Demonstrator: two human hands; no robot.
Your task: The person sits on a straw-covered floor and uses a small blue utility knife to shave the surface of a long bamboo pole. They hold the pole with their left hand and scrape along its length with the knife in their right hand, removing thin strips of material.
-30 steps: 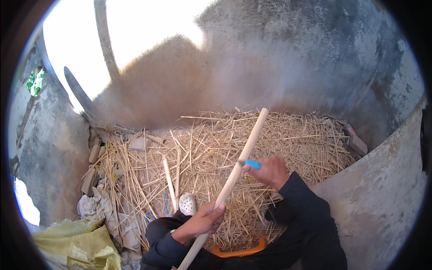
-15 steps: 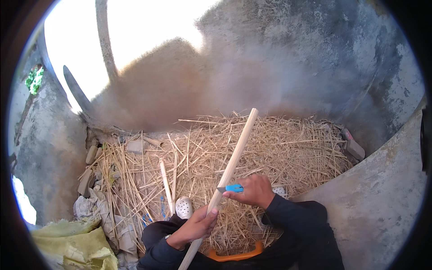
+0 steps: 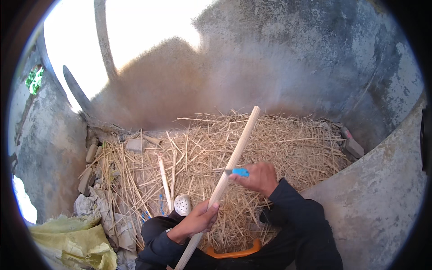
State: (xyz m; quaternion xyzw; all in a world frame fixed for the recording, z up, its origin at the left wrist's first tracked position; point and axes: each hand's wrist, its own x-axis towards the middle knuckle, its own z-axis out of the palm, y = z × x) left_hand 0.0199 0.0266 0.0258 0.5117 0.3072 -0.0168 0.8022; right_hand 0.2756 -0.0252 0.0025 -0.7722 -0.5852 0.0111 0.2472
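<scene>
A long pale wooden stick slants across the middle, its top leaning to the right. My left hand is wrapped round its lower part. In my right hand is a blue-handled utility knife, the fingers closed on the handle. Its short grey blade meets the stick's right side, above my left hand. Below the left hand, the stick runs down past my dark sleeve to the lower edge.
Straw and shavings cover the floor. Another pale stick lies left of my white clog. A yellowish sack lies at lower left, an orange curved piece near my legs. Concrete walls stand behind and right.
My right hand and the knife have moved up along the stick, away from my left hand. The left hand keeps its grip, and the stick has shifted only slightly.
</scene>
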